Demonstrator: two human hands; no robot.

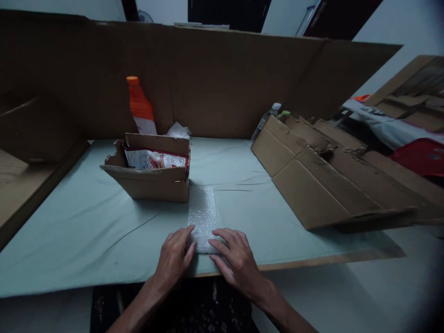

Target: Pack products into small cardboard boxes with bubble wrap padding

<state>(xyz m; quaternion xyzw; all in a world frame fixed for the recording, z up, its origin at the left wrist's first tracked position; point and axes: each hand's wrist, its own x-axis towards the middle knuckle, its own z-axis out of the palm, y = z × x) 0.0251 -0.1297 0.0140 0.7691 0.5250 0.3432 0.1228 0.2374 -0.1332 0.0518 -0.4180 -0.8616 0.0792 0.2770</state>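
Observation:
A flat rectangle of clear bubble wrap (203,212) lies on the pale green cloth (239,162), close to the table's front edge. My left hand (176,249) rests at its near left edge, with the fingertips on the wrap. Over the near right corner is my right hand (234,256), its fingers spread and the tips touching or just above the wrap. Neither hand is closed around anything. Just beyond, to the left, stands an open cardboard box (156,185) holding printed packets (156,159) in white and red.
An orange bottle (141,108) and crumpled bubble wrap (178,131) stand behind the box, against a tall cardboard wall (222,83). To the right is a row of cardboard boxes (312,185) with a clear bottle (265,121) behind. A cardboard tray (21,185) edges the left.

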